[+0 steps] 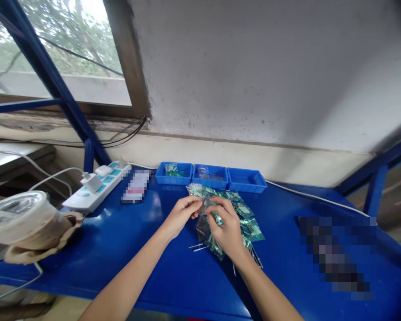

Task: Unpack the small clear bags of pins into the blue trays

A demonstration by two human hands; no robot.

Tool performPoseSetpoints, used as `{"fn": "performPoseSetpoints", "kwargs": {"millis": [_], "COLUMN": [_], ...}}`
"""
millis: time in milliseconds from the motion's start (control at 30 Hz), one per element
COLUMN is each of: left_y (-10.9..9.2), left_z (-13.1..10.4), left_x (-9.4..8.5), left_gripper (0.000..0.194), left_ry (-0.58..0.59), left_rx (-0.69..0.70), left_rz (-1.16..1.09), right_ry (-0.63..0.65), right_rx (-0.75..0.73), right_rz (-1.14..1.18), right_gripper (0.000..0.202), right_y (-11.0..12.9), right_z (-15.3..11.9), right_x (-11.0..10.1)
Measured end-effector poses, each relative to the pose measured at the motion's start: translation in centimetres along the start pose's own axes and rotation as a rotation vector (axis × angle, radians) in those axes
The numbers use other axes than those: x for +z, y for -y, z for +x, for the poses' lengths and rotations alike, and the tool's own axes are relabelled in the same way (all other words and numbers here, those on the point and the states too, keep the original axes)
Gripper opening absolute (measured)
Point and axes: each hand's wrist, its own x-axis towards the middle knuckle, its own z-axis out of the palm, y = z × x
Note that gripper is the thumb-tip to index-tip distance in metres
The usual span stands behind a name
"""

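My left hand (184, 213) and my right hand (225, 225) meet over the middle of the blue table. Both are closed, with a small clear plastic bag (205, 204) pinched between their fingertips; what it contains is too small to make out. Under and behind the hands lies a pile of clear bags with green pieces (250, 227) that look like circuit boards. Thin silvery rods (198, 248) stick out at the pile's left, and more show below it at the right.
Behind the pile stand three blue trays: the left tray (174, 180) with green pieces, the middle tray (217, 183) with small bags, and the right tray (247, 186). A power strip (87, 200), a plastic tub (30, 223) and two blurred-out items flank the hands.
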Motion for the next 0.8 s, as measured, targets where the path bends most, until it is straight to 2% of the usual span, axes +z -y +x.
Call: {"fn": "performPoseSetpoints", "kwargs": {"millis": [67, 167, 233, 300, 400, 500, 600, 667, 700, 733, 800], "left_y": [0.1, 0.3, 0.5, 0.7, 1.0, 1.3, 1.8, 2.2, 2.4, 2.6, 3.0], "left_z": [0.0, -0.2, -0.4, -0.5, -0.4, 0.0, 0.8, 1.5, 1.8, 2.2, 2.8], "left_x": [-0.1, -0.1, 0.0, 0.3, 0.4, -0.2, -1.5, -2.3, -2.5, -2.6, -2.7], "left_gripper": [0.022, 0.014, 0.011, 0.012, 0.014, 0.014, 0.016, 0.018, 0.020, 0.023, 0.025], "left_ry": [-0.104, -0.233, -0.220, -0.175, -0.129, -0.224, -0.404, -0.471, -0.485, -0.490, -0.479], "left_rx": [0.122, 0.426, 0.624, 0.741, 0.756, 0.615, 0.438, 0.344, 0.301, 0.258, 0.184], "left_rz": [0.122, 0.424, 0.596, 0.717, 0.842, 0.912, 0.965, 1.022, 1.059, 1.096, 1.154], "right_ry": [-0.018, 0.006, 0.032, 0.012, -0.092, -0.312, -0.627, -0.802, -0.836, -0.808, -0.562], "right_rx": [0.061, 0.275, 0.465, 0.622, 0.703, 0.578, 0.269, 0.028, -0.071, -0.141, -0.167], "right_rz": [-0.052, 0.037, 0.233, 0.411, 0.485, 0.350, 0.072, -0.099, -0.169, -0.232, -0.345], "right_gripper": [0.016, 0.017, 0.023, 0.028, 0.029, 0.028, 0.021, 0.017, 0.017, 0.018, 0.022], "right_y": [-0.1, -0.1, -0.2, -0.6, -1.1, -0.9, 0.2, 0.7, 0.6, 0.3, -1.0], "right_z": [-0.1, 0.1, 0.3, 0.4, 0.9, 2.2, 4.4, 6.0, 6.7, 7.3, 7.9], "right_x": [0.1, 0.1, 0.1, 0.3, 0.5, -0.6, -3.0, -4.5, -5.0, -5.2, -4.8]}}
